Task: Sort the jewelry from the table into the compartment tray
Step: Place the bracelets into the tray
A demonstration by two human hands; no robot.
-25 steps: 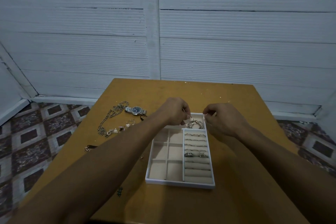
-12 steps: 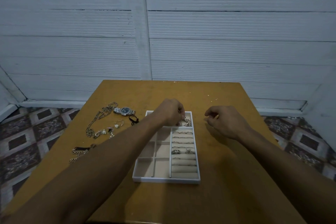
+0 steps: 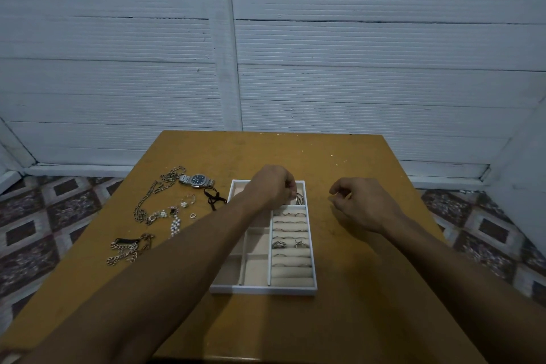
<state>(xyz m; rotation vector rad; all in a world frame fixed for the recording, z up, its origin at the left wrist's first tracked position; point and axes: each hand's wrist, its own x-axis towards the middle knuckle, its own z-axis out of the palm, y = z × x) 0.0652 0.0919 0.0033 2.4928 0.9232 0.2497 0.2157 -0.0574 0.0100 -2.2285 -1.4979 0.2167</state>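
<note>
Head view: white rectangular compartment tray with beige lining (image 3: 263, 289) sits mid-tabletop on the ochre wooden tabletop (image 3: 354, 319). Left hand (image 3: 273, 186) is over the tray's far end, fingers (image 3: 291, 189) curled down against the silver bangles (image 3: 300, 199) lying in the far right compartment; whether they actually pinch the bangles cannot be told. Right hand (image 3: 359, 204) hovers over bare tabletop just right of the tray, fingers loosely curled, holding nothing. Silver rings (image 3: 279, 244) sit in the tray's padded ring rows. Unsorted on the tabletop, left of the tray: silver wristwatch with dark dial (image 3: 197, 180), silver chain necklace (image 3: 150, 195), black cord (image 3: 214, 198), chain bracelets (image 3: 127, 251).
</note>
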